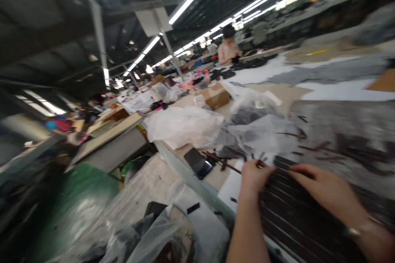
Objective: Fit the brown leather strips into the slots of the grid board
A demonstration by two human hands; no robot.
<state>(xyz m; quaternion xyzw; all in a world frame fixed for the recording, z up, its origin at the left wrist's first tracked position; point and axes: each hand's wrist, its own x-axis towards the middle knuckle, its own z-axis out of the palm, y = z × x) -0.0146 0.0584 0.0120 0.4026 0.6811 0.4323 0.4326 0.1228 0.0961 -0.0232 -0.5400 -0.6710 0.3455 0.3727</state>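
Note:
A sheet of dark brown strips (296,209) with pale lines between them lies before me at the lower right. My left hand (254,174) is closed at its upper left corner, fingers curled and partly blurred. Across from it, my right hand (319,183) pinches the upper right edge between thumb and fingers. Loose brown strips (224,162) lie left of my left hand, beside a black phone-like slab (199,163). Clear plastic bags with grey contents (262,133) rest just beyond my hands.
A white plastic bundle (185,126) and a cardboard box (214,95) sit farther along the table. Grey sheet material (336,123) covers the right side. The table edge (188,176) runs diagonally at left, above a plastic-covered lower surface (135,201). Another person (227,51) works at the far side.

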